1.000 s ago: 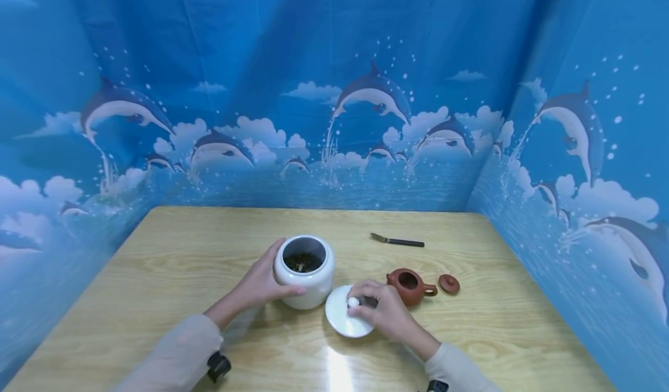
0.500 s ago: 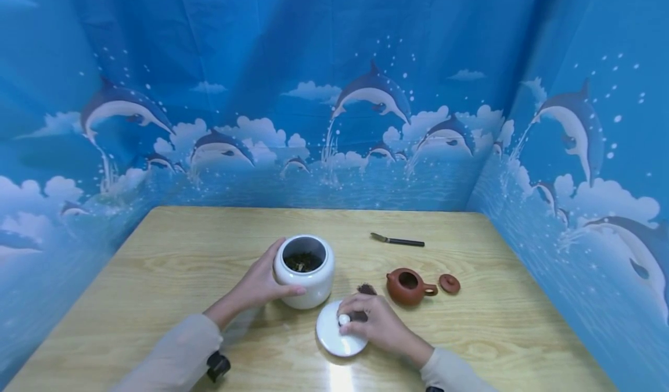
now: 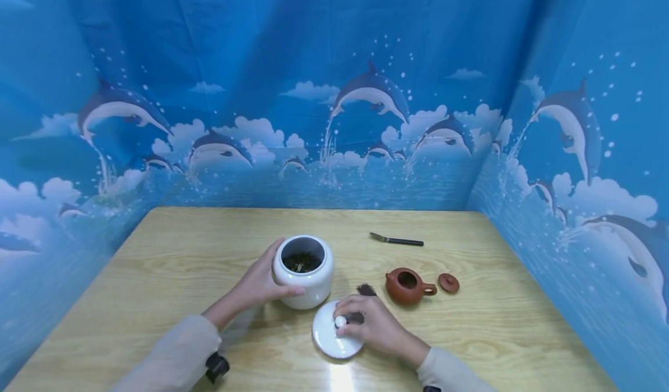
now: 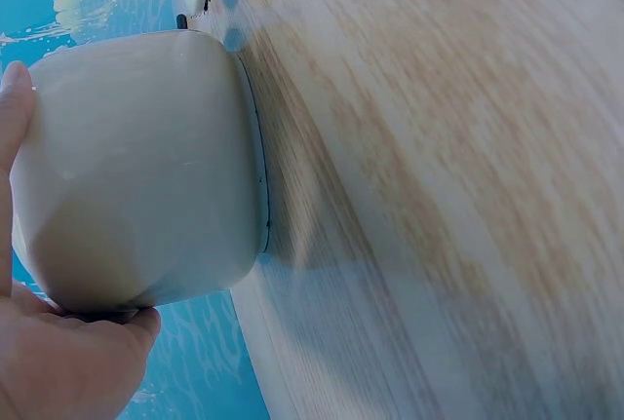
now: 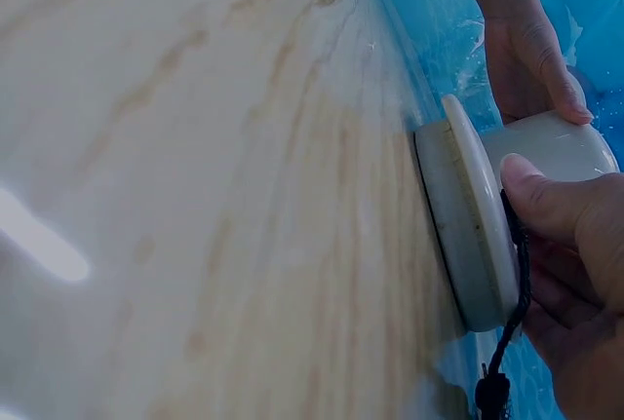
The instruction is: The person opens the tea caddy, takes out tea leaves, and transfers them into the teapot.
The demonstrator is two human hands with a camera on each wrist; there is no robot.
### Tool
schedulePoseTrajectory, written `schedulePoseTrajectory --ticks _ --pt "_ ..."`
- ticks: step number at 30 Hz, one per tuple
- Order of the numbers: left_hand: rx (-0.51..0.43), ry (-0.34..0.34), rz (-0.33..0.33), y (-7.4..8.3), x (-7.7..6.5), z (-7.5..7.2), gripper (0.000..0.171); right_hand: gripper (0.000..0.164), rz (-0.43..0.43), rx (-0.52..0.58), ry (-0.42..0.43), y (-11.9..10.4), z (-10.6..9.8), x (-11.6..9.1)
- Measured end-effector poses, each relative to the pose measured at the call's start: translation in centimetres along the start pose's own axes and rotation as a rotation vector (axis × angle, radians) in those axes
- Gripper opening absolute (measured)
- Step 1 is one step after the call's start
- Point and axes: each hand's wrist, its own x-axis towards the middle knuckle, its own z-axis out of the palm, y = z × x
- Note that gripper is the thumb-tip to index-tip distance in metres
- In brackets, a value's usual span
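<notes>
A white ceramic jar (image 3: 317, 289) stands uncovered on the table, dark tea leaves (image 3: 301, 262) inside. My left hand (image 3: 258, 284) holds it round the left side, thumb across the front; in the left wrist view the jar (image 4: 146, 167) fills the space by the fingers. To its front right, my right hand (image 3: 376, 325) pinches the knob of the white jar lid (image 3: 329, 342). The right wrist view has the lid (image 5: 453, 225) level, its underside right at the tabletop. A dark tassel (image 3: 366, 289) on a braided cord (image 5: 512, 318) trails from the knob.
Right of the jar sits a small reddish-brown clay teapot (image 3: 401, 294), uncovered, its handle pointing right. Its lid (image 3: 448, 283) lies beside that handle. Farther back lies a slim tool with a black handle (image 3: 406, 242) and a brass-coloured tip. Dolphin-print curtains (image 3: 292, 90) border the table.
The right hand has brought the jar lid toward me and slightly left, away from the teapot, and the tassel has come into sight. The left hand and jar have stayed put.
</notes>
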Motion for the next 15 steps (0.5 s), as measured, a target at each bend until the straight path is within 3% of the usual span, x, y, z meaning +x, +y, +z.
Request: schedulePoseTrajectory --ticks 15 --pt "-0.020 0.004 0.021 -0.22 0.01 0.05 0.123 0.026 0.000 -0.033 -0.015 -0.10 -0.09 0.07"
